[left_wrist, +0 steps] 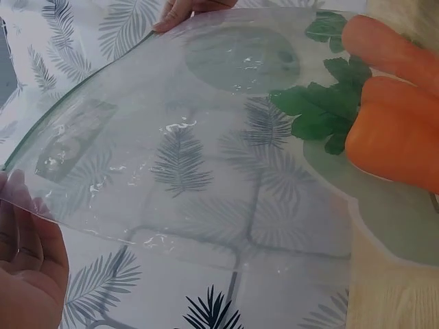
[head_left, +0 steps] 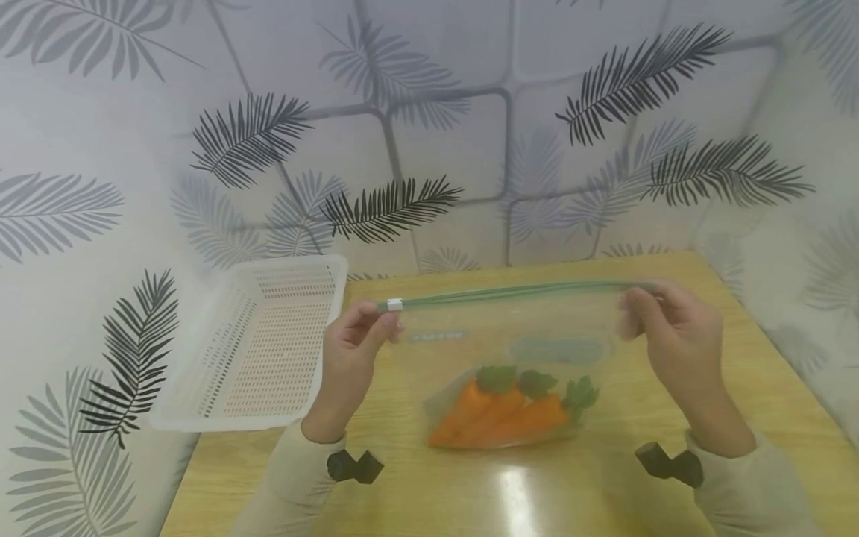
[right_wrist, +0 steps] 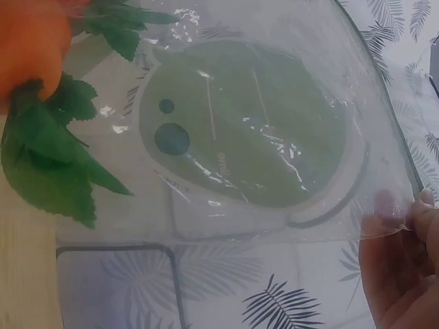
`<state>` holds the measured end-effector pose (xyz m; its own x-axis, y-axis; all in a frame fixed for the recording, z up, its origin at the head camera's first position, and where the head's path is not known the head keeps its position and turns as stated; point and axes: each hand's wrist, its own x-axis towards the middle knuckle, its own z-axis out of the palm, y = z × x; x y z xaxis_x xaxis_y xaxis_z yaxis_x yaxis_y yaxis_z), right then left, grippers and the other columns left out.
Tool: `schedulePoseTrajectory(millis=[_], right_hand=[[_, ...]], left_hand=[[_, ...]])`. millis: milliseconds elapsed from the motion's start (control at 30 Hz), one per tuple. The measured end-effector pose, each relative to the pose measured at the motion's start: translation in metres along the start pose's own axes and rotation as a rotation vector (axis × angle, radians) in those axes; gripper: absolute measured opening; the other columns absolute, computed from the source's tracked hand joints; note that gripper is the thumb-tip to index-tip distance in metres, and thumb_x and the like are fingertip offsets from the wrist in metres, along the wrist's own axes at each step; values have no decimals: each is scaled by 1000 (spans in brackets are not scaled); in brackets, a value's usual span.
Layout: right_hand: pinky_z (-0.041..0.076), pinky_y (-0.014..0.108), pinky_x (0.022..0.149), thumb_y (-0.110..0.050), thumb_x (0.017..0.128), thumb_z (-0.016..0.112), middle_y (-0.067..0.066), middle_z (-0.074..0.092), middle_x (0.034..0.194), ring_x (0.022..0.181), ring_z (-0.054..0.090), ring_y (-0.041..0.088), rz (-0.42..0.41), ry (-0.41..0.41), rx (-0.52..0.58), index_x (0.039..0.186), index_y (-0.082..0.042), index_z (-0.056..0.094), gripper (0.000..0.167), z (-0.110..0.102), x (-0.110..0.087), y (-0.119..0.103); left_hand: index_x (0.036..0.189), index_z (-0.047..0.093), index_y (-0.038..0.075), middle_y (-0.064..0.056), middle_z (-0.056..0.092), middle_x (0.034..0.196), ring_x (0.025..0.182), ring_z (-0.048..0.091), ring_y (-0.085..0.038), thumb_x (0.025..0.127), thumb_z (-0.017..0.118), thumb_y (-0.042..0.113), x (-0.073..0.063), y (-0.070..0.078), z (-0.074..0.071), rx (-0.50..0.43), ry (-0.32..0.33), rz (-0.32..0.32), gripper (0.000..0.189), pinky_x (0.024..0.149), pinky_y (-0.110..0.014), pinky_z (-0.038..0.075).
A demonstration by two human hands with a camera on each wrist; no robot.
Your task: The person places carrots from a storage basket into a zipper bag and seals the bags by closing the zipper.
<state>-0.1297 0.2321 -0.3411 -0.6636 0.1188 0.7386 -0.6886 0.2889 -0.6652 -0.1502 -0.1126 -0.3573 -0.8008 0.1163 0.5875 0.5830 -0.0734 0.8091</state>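
Note:
A clear slider zip bag (head_left: 456, 350) hangs stretched between both hands above the table. Inside its lower part lie several orange carrots (head_left: 483, 418) with green leafy tops. My left hand (head_left: 352, 350) pinches the left end of the bag's green zip strip (head_left: 510, 290), beside the white slider (head_left: 394, 304). The opposite top corner is pinched between thumb and fingers of my right hand (head_left: 684, 347). A pale green oval print (right_wrist: 247, 123) covers part of the bag in the right wrist view. Whether the zip is fully sealed cannot be told.
A white perforated plastic basket (head_left: 275, 358) stands at the left on the light wooden table (head_left: 416, 492), with nothing seen in it. Behind rises a leaf-patterned wall (head_left: 456, 45). Small black devices (head_left: 356, 466) sit at both sleeve cuffs.

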Motion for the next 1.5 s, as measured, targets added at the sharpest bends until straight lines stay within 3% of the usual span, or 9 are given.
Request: schedulePoseTrajectory(millis=[100,300,467,600,800,1000,1133,1333,1500], right_hand=[[49,15,53,11,85,57,8,63,61,50,57,5,-13,7,-48,79,16,60,8,1,0,-1],[49,15,51,16,82,58,9,65,65,49,58,8,7,52,87,78,19,59,5,-1,-1,6],[47,15,47,16,80,60,5,65,65,46,56,7,17,87,65,79,18,62,3,-4,-1,13],[49,16,54,15,81,59,8,65,66,51,58,9,54,83,71,80,17,62,3,-6,0,14],[50,17,69,3,87,61,7,65,76,68,61,12,185,43,-41,94,11,63,11,-12,4,9],[48,20,81,13,81,59,12,65,94,86,61,16,52,155,162,101,15,61,20,-9,13,2],[47,23,85,12,79,60,14,66,95,89,61,19,-31,199,126,96,17,62,17,-5,19,-3],[45,22,84,-9,83,64,13,68,85,86,59,7,-265,85,-160,83,11,67,20,15,33,-26],[45,18,82,-28,91,59,15,68,81,81,62,14,-446,-105,-187,84,6,69,36,36,43,-41]], left_hand=[[89,56,-4,0,64,82,71,59,-14,91,58,2,0,1,0,-4,12,2,7,70,-27,51],[91,58,2,-1,63,82,71,58,-16,91,56,0,0,2,0,-20,-2,-24,3,71,-28,51],[90,57,-3,-2,63,80,70,58,-16,91,57,3,0,1,-1,-11,-1,-29,6,70,-28,50],[93,56,-5,-2,62,80,70,57,-17,92,58,8,1,2,0,3,-16,-45,13,71,-28,50],[97,58,4,-6,60,82,72,56,-21,93,57,12,2,1,1,9,-50,-79,9,72,-30,50],[98,57,5,-8,58,80,70,55,-22,93,58,15,3,2,3,14,-47,-80,12,70,-29,49],[97,57,4,-8,57,80,70,55,-22,92,58,12,4,3,5,8,-46,-82,10,70,-29,48],[98,55,0,-11,58,80,71,55,-22,92,58,10,5,5,6,23,-49,-100,11,71,-29,49],[99,55,-1,-12,58,80,71,55,-24,92,58,10,5,5,8,41,-46,-121,13,71,-31,49]])
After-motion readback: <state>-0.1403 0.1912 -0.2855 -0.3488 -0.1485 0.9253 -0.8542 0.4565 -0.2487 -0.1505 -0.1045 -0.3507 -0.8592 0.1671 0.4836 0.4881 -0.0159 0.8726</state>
